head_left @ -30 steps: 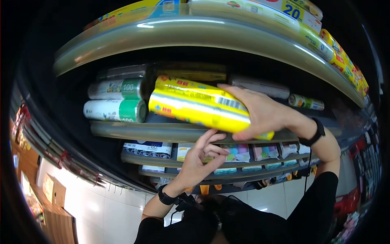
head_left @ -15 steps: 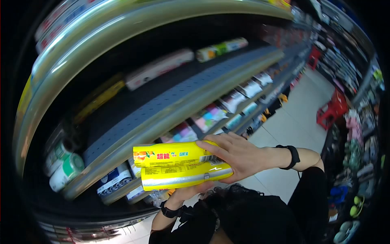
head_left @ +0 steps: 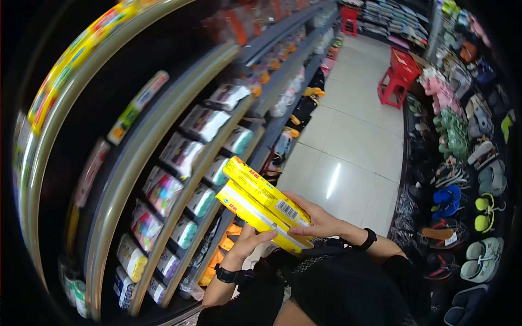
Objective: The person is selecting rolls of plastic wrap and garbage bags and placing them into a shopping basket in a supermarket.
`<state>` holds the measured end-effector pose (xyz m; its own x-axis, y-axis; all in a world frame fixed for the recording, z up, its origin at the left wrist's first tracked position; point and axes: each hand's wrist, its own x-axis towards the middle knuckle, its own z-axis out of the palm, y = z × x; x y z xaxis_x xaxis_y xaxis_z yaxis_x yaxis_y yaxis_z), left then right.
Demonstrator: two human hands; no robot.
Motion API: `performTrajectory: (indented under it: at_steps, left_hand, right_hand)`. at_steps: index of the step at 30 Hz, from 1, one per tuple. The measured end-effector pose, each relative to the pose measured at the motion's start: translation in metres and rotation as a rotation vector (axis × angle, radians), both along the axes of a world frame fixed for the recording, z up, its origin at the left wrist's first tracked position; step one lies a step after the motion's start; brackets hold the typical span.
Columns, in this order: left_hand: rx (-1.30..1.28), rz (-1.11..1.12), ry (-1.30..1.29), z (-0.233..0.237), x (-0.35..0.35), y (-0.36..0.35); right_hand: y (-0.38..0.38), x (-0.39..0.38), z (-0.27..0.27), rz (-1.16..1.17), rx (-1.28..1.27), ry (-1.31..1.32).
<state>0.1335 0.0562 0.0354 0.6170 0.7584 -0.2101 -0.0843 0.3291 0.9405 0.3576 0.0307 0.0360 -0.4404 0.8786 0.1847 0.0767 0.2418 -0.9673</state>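
Observation:
Two long yellow boxes of food storage bags lie side by side in my hands, in front of my chest. The upper box [head_left: 261, 185] shows a barcode near its right end, and the lower box [head_left: 247, 211] has a silvery strip along its side. My right hand [head_left: 317, 218] grips the right ends of both, fingers over the barcode box and thumb on the lower one. From below, my left hand [head_left: 248, 245] is closed round the lower box, thumb laid on its face and the other fingers mostly hidden beneath.
Left of me, shelves carry packaged goods [head_left: 204, 122] in rows, with a few long boxes [head_left: 138, 106] on a higher shelf. A tiled aisle [head_left: 353, 136] runs ahead, with red stools [head_left: 396, 81] along it. Sandals and slippers [head_left: 447, 201] hang on the right.
My view has swung right, from the shelf towards the aisle. The boxes have gone from nearly level to slanting down to the right. My left thumb now shows on the lower box.

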Motion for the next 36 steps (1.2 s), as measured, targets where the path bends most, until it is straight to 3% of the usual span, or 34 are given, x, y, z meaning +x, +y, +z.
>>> performTrajectory:
  at_steps: [12, 18, 21, 25, 27, 36]
  left_hand:
    - [-0.197, -0.214, 0.084, -0.03, 0.19, 0.107]
    - [-0.188, -0.376, 0.111, -0.035, 0.29, 0.215]
    - [-0.089, -0.43, 0.014, -0.019, 0.355, 0.275]
    - [-0.145, -0.591, 0.002, -0.006, 0.429, 0.369]
    - [-0.2, -0.657, 0.134, 0.003, 0.468, 0.402]
    - [-0.169, -0.778, 0.131, -0.025, 0.65, 0.526]
  right_hand:
    - [0.031, 0.188, -0.03, -0.282, -0.217, 0.236]
    - [0.104, 0.278, -0.027, -0.388, -0.186, 0.093]
    - [0.151, 0.328, -0.006, -0.419, -0.266, 0.096]
    - [0.221, 0.386, -0.006, -0.51, -0.232, 0.168]
    - [0.248, 0.418, -0.008, -0.549, -0.221, 0.197]
    - [0.342, 0.573, -0.034, -0.701, -0.344, 0.196]
